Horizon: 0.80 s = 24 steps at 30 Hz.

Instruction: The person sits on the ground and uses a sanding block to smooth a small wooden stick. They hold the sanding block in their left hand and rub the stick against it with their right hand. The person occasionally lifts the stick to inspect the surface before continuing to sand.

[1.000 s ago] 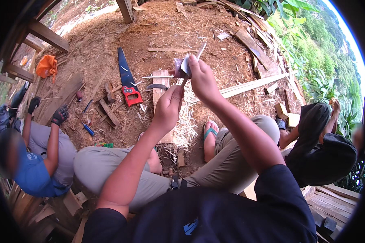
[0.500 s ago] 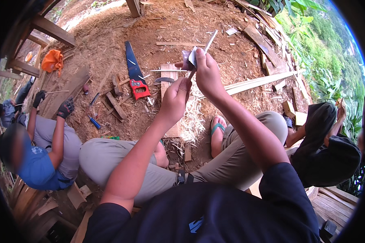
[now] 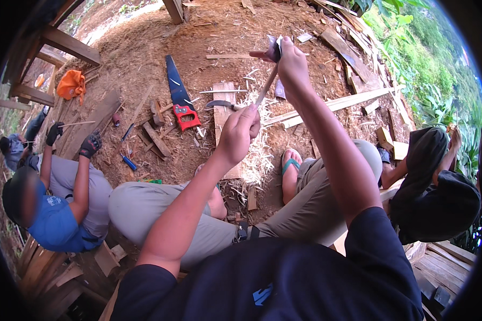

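My left hand (image 3: 240, 131) grips the lower end of a thin pale wooden stick (image 3: 266, 86) that slants up to the right. My right hand (image 3: 292, 67) is closed around the stick's upper end, pinching a small grey sheet (image 3: 275, 48) against it. Both arms are stretched out over my bent knees. Below the hands, a short board (image 3: 223, 92) lies on the dirt with a curved dark knife (image 3: 218, 104) across it. A heap of pale wood shavings (image 3: 260, 155) lies beside the board.
A handsaw with a red handle (image 3: 180, 101) lies left of the board. Long planks (image 3: 340, 101) and wood scraps litter the dirt. A person in blue with gloves (image 3: 51, 214) sits at left, a person in dark clothes (image 3: 439, 187) at right. An orange cloth (image 3: 72, 84) lies far left.
My right hand has slid up the stick with the grey sheet to its top end, so the tip no longer sticks out. Both hands sit higher and further right.
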{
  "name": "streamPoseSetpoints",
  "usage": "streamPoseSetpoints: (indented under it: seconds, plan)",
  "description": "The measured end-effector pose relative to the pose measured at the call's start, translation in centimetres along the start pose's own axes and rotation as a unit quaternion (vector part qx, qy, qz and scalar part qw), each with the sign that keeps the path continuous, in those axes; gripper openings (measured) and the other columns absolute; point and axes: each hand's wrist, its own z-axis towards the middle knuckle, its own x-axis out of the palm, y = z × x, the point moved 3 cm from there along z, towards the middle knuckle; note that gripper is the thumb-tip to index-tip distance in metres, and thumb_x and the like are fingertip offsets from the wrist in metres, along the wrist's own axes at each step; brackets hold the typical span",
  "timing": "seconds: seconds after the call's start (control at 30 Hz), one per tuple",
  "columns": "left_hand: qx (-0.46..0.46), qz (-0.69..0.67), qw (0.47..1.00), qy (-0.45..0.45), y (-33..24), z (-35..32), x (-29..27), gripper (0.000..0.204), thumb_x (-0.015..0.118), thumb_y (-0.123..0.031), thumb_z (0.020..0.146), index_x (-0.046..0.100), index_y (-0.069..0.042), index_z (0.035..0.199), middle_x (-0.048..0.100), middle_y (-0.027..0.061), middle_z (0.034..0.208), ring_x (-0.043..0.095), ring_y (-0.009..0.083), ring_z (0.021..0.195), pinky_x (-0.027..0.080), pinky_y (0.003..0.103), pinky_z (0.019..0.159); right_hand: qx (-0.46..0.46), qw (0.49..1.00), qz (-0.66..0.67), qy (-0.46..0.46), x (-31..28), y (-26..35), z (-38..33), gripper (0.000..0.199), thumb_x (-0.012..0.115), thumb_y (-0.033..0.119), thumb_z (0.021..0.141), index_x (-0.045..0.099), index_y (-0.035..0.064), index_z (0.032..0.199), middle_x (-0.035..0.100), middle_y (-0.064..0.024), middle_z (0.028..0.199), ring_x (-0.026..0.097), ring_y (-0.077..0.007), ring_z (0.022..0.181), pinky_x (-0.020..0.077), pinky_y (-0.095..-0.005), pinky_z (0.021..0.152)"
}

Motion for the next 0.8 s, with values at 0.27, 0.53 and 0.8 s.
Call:
streamPoseSetpoints:
  seconds: [0.27, 0.53, 0.8]
  plan:
    - [-0.005, -0.027, 1.0, 0.0, -1.2, -0.2, -0.4, 0.04, 0.035, -0.038, 0.112, 0.042, -0.014, 0.081, 0.033, -0.0072, 0.061, 0.026, 0.005, 0.052, 0.02, 0.026, 0.047, -0.03, 0.998, 0.021, 0.042, 1.6, -0.7, -2.5, 0.05, 0.022, 0.031, 0.115, 0.055, 0.0017, 0.092, 0.067, -0.0147, 0.088, 0.074, -0.0287, 0.098, 0.0524, -0.0419, 0.096]
    - [-0.015, -0.048, 0.999, -0.018, -1.2, 0.0, -1.3, 0.041, 0.033, -0.038, 0.113, 0.042, -0.014, 0.081, 0.034, -0.007, 0.061, 0.028, 0.0046, 0.052, 0.022, 0.025, 0.046, -0.01, 0.998, -0.005, 0.065, 3.1, -1.2, -4.0, 0.05, 0.026, 0.034, 0.114, 0.059, -0.0024, 0.101, 0.074, -0.0176, 0.092, 0.074, -0.0248, 0.093, 0.0529, -0.0393, 0.092]
    - [-0.01, 0.019, 1.0, -0.021, -1.7, -0.3, -0.4, 0.043, 0.033, -0.04, 0.113, 0.041, -0.013, 0.081, 0.032, -0.0068, 0.06, 0.027, 0.0054, 0.049, 0.02, 0.025, 0.045, -0.063, 0.997, -0.021, 0.041, 1.5, -0.6, -3.6, 0.051, 0.025, 0.033, 0.115, 0.057, -0.0006, 0.094, 0.071, -0.0152, 0.085, 0.074, -0.0249, 0.088, 0.0547, -0.0387, 0.085]
